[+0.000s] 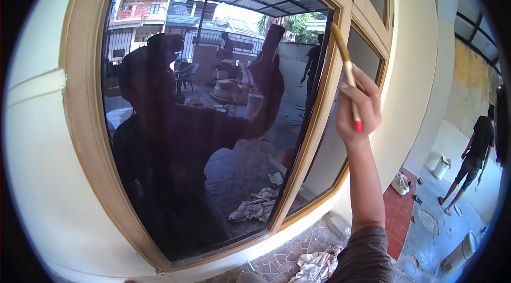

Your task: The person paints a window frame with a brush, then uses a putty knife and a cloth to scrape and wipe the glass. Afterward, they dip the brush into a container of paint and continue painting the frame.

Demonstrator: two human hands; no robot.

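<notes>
House exterior under renovation, window frame (314, 123), tiled porch (287, 261), paint buckets (441, 166) (patchy wall)

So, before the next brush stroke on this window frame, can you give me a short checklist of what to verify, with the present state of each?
1. Grip: the right hand is closed around the paintbrush near its red end. Ok.
2. Contact: the brush tip lies at the window frame, on the bar between the panes. Ok.
3. Paint load on the bristles: cannot tell.
4. Glass next to the bar: no masking tape visible. Not ok.
5. Left hand: out of view. Cannot tell.
6. Floor below: rags lie there, and a person stands far off to the right. Ok.
</notes>
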